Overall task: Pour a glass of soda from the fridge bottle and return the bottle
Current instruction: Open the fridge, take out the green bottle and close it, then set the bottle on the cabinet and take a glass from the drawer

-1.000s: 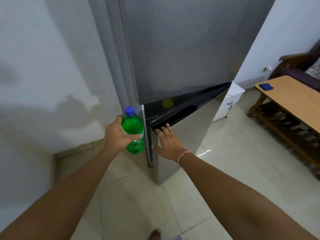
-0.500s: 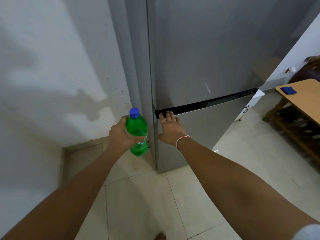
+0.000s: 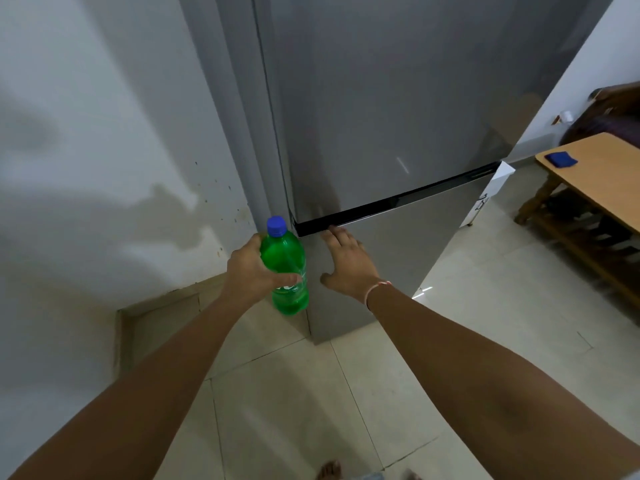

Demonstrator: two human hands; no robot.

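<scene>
A green soda bottle (image 3: 287, 271) with a blue cap is upright in my left hand (image 3: 251, 268), which grips its middle just left of the fridge corner. The grey fridge (image 3: 381, 116) fills the upper centre, both doors flush with the body. My right hand (image 3: 346, 263) lies flat, fingers spread, on the lower door (image 3: 398, 254), its fingertips at the dark gap between the two doors. No glass is in view.
A white wall (image 3: 86, 150) stands close on the left. A wooden table (image 3: 602, 174) with a blue cloth (image 3: 561, 158) is at the right, a dark sofa (image 3: 609, 116) behind it. Pale floor tiles (image 3: 294, 410) lie below, with my bare toes at the bottom edge.
The lower fridge door stood ajar a second ago and is now flush, with my right hand flat against it. The bottle has stayed in my left hand beside the fridge.
</scene>
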